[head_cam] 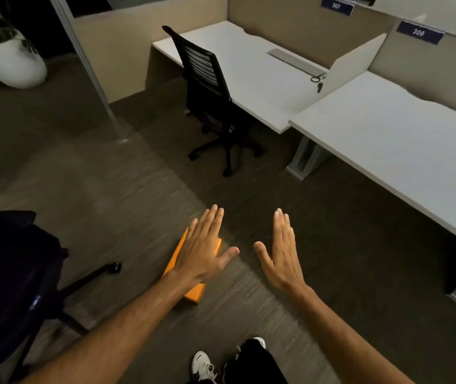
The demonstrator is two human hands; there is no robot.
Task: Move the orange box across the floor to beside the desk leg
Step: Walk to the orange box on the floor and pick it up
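Currently no grip on anything: left hand [203, 252] flat, fingers spread wide, palm down, over orange box [196, 293]; contact with box cannot be told. Right hand [282, 253] likewise flat and wide, empty, above bare carpet [346, 245], just beside left hand. Orange box flat on carpet, largely hidden under left hand and forearm, well apart from desk leg [305, 159]. Desk leg under white counter [387, 139], far right. Black chair [210, 90] tucked at neighbouring counter [249, 67]. White shoe [203, 365] at bottom edge.
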